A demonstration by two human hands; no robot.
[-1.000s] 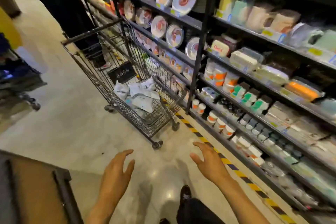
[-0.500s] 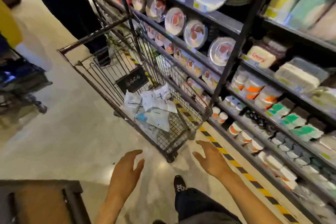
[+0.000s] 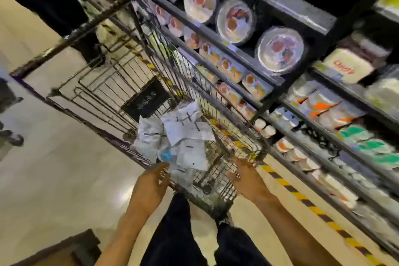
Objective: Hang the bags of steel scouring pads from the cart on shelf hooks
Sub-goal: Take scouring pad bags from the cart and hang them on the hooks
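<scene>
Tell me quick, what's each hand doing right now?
Left hand: open, holding nothing, by the bags.
Right hand: open, holding nothing, by the cart.

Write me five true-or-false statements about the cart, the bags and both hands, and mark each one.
1. The bags of scouring pads lie piled in the wire cart. True.
2. The right hand grips a bag. False: the right hand is open, holds nothing, and is stretched toward the cart's near end.
3. The left hand is open and empty. True.
4. The shelves beside the cart are bare. False: wrapped plates and stacked containers fill them.
5. A yellow-and-black stripe runs along the floor at the foot of the shelves. True.
</scene>
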